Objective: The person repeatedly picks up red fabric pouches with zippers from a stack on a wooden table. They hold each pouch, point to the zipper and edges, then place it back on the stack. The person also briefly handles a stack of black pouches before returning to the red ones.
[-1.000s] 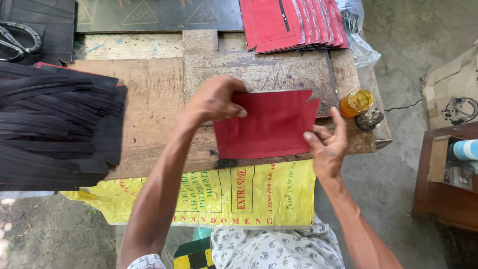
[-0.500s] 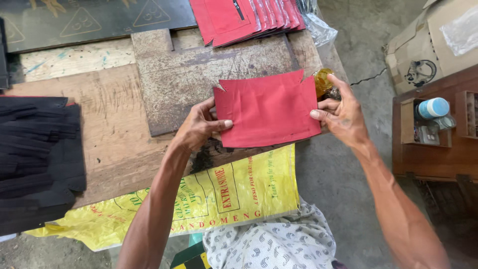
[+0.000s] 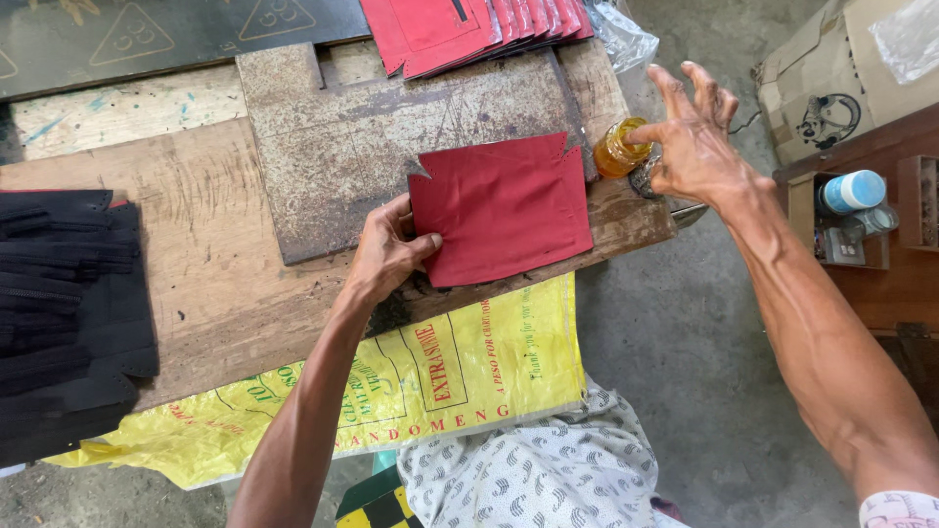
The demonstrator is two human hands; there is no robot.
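Now, left hand: my left hand (image 3: 386, 256) lies flat with its thumb pressed on the lower left corner of the red fabric piece (image 3: 501, 207), pinning it down, not gripping.
Right hand: my right hand (image 3: 694, 147) is off the fabric, fingers spread wide, fingertips at the small amber jar (image 3: 618, 149); I cannot tell whether they touch it.
Red piece: it lies flat near the front edge of the bench (image 3: 205, 284), partly on the rusty metal plate (image 3: 391, 137), with notched upper corners.
Amber jar: it stands at the bench's right edge, just beside the plate's right side, with a dark round thing (image 3: 646, 181) right next to it.
Red stack: more red pieces (image 3: 460, 29) lie fanned at the far edge, above the plate.
Black stack: a pile of black pieces (image 3: 68, 313) sits at the bench's left end.
Front edge: a yellow printed sack (image 3: 391, 381) hangs over it, toward my lap.
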